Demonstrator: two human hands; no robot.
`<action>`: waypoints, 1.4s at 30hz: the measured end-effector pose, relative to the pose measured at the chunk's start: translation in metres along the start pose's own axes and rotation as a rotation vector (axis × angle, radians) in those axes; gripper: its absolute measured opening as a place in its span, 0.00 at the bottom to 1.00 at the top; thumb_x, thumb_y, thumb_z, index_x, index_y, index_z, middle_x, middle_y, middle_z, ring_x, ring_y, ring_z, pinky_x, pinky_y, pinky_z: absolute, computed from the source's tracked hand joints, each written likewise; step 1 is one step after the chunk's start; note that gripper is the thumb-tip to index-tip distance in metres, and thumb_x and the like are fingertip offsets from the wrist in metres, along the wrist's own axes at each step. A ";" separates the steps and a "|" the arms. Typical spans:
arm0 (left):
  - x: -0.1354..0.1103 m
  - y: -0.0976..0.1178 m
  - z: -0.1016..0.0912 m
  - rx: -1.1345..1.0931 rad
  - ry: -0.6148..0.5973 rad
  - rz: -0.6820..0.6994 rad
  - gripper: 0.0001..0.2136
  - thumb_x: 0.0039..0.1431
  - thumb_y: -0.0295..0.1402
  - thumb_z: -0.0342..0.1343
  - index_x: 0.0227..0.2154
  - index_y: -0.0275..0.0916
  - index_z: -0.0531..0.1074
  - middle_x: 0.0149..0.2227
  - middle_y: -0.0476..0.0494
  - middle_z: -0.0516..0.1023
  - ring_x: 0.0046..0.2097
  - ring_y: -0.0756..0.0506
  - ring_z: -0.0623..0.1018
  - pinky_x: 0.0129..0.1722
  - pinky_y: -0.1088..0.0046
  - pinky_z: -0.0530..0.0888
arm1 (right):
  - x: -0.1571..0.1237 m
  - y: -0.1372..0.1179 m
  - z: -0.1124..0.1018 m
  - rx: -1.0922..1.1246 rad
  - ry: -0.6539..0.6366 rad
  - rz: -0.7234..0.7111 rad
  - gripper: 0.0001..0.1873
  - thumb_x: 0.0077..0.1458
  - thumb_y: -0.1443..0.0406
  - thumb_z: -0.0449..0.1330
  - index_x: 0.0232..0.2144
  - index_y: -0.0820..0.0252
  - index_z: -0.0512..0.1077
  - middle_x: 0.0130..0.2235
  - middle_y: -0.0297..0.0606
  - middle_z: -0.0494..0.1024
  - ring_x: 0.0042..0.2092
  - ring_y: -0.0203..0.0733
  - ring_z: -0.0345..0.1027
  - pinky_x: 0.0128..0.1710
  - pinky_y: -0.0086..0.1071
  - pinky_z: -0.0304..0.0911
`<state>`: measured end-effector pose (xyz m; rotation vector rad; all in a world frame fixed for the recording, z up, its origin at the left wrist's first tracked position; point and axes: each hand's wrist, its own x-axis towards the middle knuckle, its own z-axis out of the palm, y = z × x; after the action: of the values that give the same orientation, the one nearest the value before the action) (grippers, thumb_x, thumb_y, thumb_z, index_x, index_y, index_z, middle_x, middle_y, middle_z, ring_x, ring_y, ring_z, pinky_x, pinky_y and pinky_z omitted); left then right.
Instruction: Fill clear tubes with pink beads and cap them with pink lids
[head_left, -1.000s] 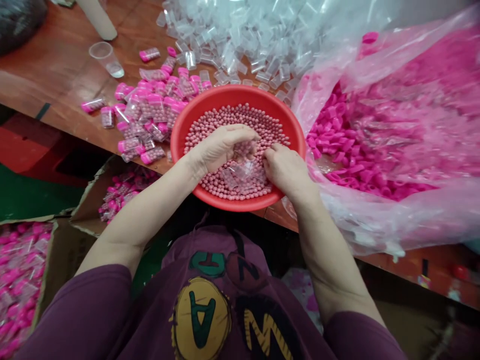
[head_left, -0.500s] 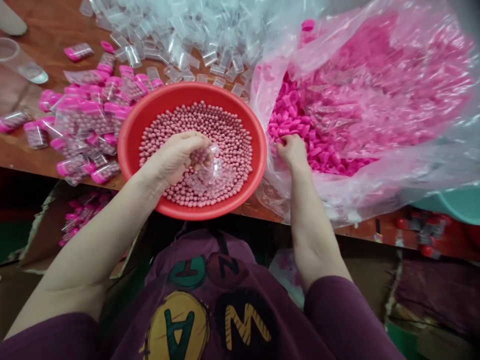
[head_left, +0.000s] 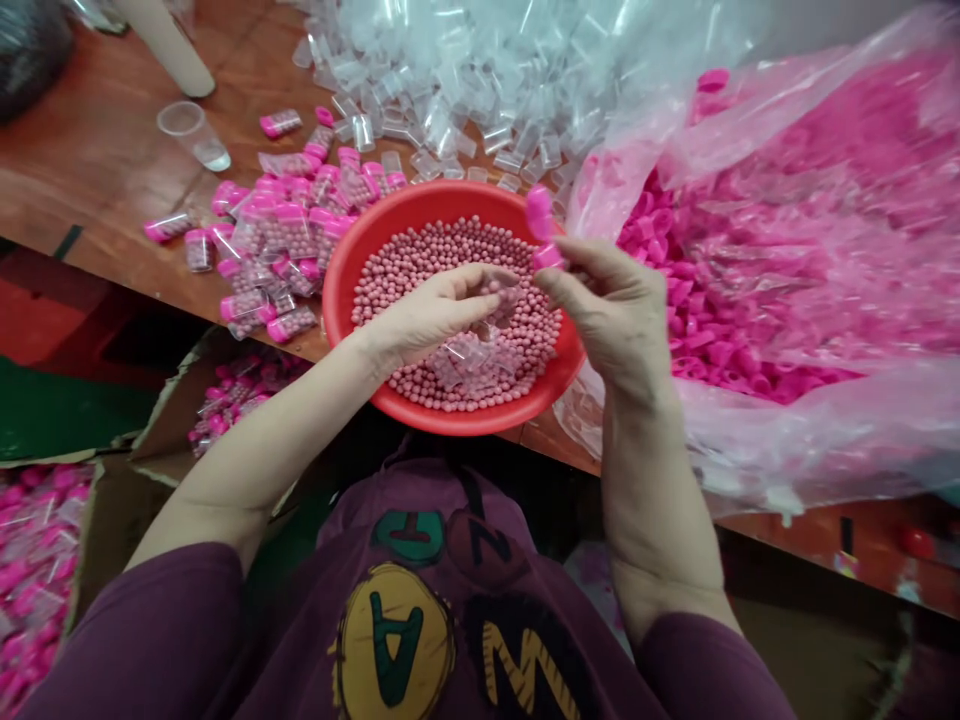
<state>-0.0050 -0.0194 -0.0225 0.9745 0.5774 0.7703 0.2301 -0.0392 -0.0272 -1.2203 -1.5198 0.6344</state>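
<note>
My right hand (head_left: 611, 315) has just come up from the plastic bag (head_left: 787, 440) pinching a pink cap (head_left: 548, 257) over the red bowl's (head_left: 480, 425) rim, while my left hand (head_left: 431, 315) pinches a clear vial (head_left: 501, 303) above the pink beads (head_left: 420, 250).

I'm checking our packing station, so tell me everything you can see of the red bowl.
The red bowl is a round, shallow basin of what looks like glossy plastic, with a smooth, wide rim. It sits level at the edge of the wooden table, holding a deep layer of small round pink beads with clear plastic vials lying on them. The left hand reaches over it, and the right hand pinches a pink plastic cap above its rim. A clear plastic bag touches its side.
</note>
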 end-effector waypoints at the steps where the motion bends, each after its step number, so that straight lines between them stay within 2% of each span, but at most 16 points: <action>1: -0.001 0.001 0.001 0.012 -0.018 0.024 0.14 0.62 0.32 0.76 0.47 0.38 0.81 0.44 0.47 0.83 0.43 0.49 0.82 0.39 0.75 0.77 | -0.001 -0.012 0.011 -0.021 -0.048 -0.041 0.28 0.68 0.37 0.72 0.55 0.46 0.89 0.42 0.36 0.84 0.41 0.46 0.79 0.45 0.47 0.82; 4: -0.005 -0.001 0.001 0.037 -0.001 0.053 0.12 0.64 0.34 0.77 0.44 0.38 0.80 0.42 0.47 0.82 0.41 0.49 0.82 0.36 0.77 0.75 | -0.006 -0.028 0.027 -0.115 -0.138 -0.139 0.25 0.74 0.41 0.69 0.59 0.48 0.89 0.44 0.39 0.84 0.42 0.45 0.79 0.47 0.45 0.82; 8: -0.009 -0.011 -0.001 -0.003 0.071 0.071 0.04 0.72 0.30 0.69 0.46 0.38 0.81 0.44 0.45 0.85 0.40 0.51 0.83 0.38 0.77 0.75 | -0.012 -0.029 0.025 -0.206 -0.181 -0.192 0.25 0.81 0.45 0.60 0.64 0.49 0.87 0.48 0.43 0.86 0.48 0.49 0.81 0.52 0.47 0.83; 11: -0.011 -0.017 -0.001 -0.045 0.081 0.074 0.05 0.73 0.31 0.69 0.47 0.37 0.82 0.44 0.45 0.86 0.37 0.52 0.82 0.36 0.78 0.74 | -0.014 -0.029 0.025 -0.205 -0.163 -0.195 0.22 0.80 0.48 0.62 0.59 0.51 0.89 0.46 0.43 0.86 0.45 0.48 0.81 0.48 0.44 0.82; 15: -0.013 -0.012 0.007 -0.030 0.124 0.065 0.02 0.76 0.26 0.66 0.44 0.35 0.83 0.35 0.48 0.82 0.33 0.53 0.78 0.33 0.79 0.72 | -0.017 -0.031 0.031 -0.223 -0.109 -0.224 0.15 0.78 0.55 0.66 0.55 0.52 0.90 0.43 0.41 0.86 0.42 0.46 0.82 0.44 0.41 0.81; 18: -0.017 -0.004 0.015 -0.043 0.184 0.022 0.07 0.78 0.22 0.60 0.42 0.34 0.81 0.31 0.51 0.78 0.30 0.55 0.76 0.30 0.80 0.69 | -0.022 -0.031 0.037 -0.302 -0.052 -0.301 0.15 0.79 0.59 0.63 0.56 0.53 0.89 0.46 0.43 0.87 0.46 0.47 0.84 0.47 0.43 0.83; 21: -0.020 -0.002 0.017 -0.076 0.189 -0.010 0.07 0.78 0.21 0.60 0.41 0.35 0.79 0.31 0.53 0.76 0.27 0.56 0.73 0.28 0.80 0.67 | -0.028 -0.029 0.041 -0.395 -0.023 -0.375 0.17 0.81 0.61 0.59 0.59 0.55 0.86 0.51 0.46 0.88 0.51 0.50 0.85 0.52 0.46 0.85; 24: -0.020 -0.008 0.015 -0.016 0.181 0.028 0.08 0.77 0.20 0.60 0.39 0.36 0.78 0.30 0.53 0.75 0.28 0.55 0.73 0.30 0.80 0.69 | -0.036 -0.029 0.047 -0.455 -0.051 -0.441 0.19 0.82 0.63 0.56 0.62 0.58 0.84 0.52 0.49 0.88 0.52 0.51 0.86 0.54 0.46 0.85; 27: -0.018 -0.016 0.011 0.110 0.231 0.099 0.10 0.75 0.19 0.60 0.36 0.37 0.77 0.29 0.53 0.74 0.30 0.54 0.73 0.32 0.78 0.70 | -0.043 -0.031 0.050 -0.493 -0.069 -0.475 0.22 0.83 0.63 0.52 0.65 0.61 0.81 0.53 0.52 0.87 0.55 0.52 0.86 0.56 0.48 0.85; 29: -0.018 -0.018 0.009 0.173 0.238 0.137 0.10 0.73 0.19 0.60 0.36 0.37 0.77 0.30 0.52 0.76 0.31 0.53 0.75 0.33 0.77 0.71 | -0.044 -0.035 0.048 -0.447 -0.071 -0.441 0.22 0.83 0.61 0.53 0.64 0.60 0.83 0.54 0.52 0.88 0.55 0.53 0.86 0.56 0.50 0.85; 31: -0.020 -0.016 0.008 0.197 0.192 0.153 0.07 0.72 0.20 0.61 0.37 0.37 0.77 0.32 0.51 0.77 0.32 0.52 0.75 0.35 0.76 0.73 | -0.039 -0.040 0.043 -0.348 -0.082 -0.322 0.21 0.83 0.54 0.56 0.56 0.55 0.87 0.49 0.48 0.88 0.50 0.53 0.86 0.54 0.50 0.85; 34: -0.025 -0.009 0.008 0.180 -0.009 0.082 0.04 0.71 0.29 0.67 0.39 0.37 0.79 0.31 0.50 0.77 0.31 0.51 0.76 0.33 0.74 0.73 | -0.023 -0.045 0.038 -0.135 -0.096 -0.010 0.27 0.80 0.41 0.59 0.45 0.49 0.88 0.41 0.41 0.87 0.46 0.51 0.85 0.55 0.52 0.84; 37: -0.030 -0.002 0.008 0.120 -0.202 -0.027 0.16 0.63 0.42 0.78 0.34 0.37 0.78 0.30 0.49 0.78 0.28 0.51 0.76 0.29 0.74 0.71 | -0.008 -0.042 0.044 0.162 -0.172 0.237 0.30 0.75 0.36 0.62 0.48 0.51 0.88 0.43 0.40 0.89 0.48 0.52 0.86 0.56 0.52 0.85; 38: -0.031 -0.001 0.008 0.079 -0.211 -0.049 0.20 0.61 0.45 0.80 0.33 0.37 0.78 0.30 0.48 0.79 0.28 0.51 0.76 0.28 0.74 0.70 | -0.006 -0.039 0.046 0.215 -0.180 0.249 0.30 0.74 0.36 0.63 0.50 0.51 0.87 0.44 0.41 0.89 0.48 0.52 0.86 0.56 0.52 0.85; 40: -0.031 0.001 0.007 -0.030 -0.156 -0.077 0.23 0.58 0.49 0.82 0.34 0.36 0.79 0.30 0.47 0.80 0.27 0.51 0.75 0.27 0.74 0.70 | -0.008 -0.034 0.048 0.198 -0.125 0.177 0.28 0.77 0.38 0.60 0.56 0.49 0.85 0.49 0.41 0.90 0.50 0.52 0.87 0.57 0.53 0.85; 42: -0.030 0.001 0.005 -0.126 -0.077 -0.087 0.24 0.57 0.49 0.83 0.36 0.36 0.80 0.31 0.47 0.80 0.28 0.51 0.75 0.29 0.73 0.73 | -0.015 -0.028 0.045 0.096 -0.077 0.047 0.26 0.80 0.41 0.57 0.64 0.45 0.82 0.56 0.40 0.89 0.58 0.52 0.86 0.66 0.55 0.82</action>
<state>-0.0198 -0.0451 -0.0164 0.8535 0.4955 0.6804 0.1767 -0.0543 -0.0235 -1.1730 -1.5106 0.7842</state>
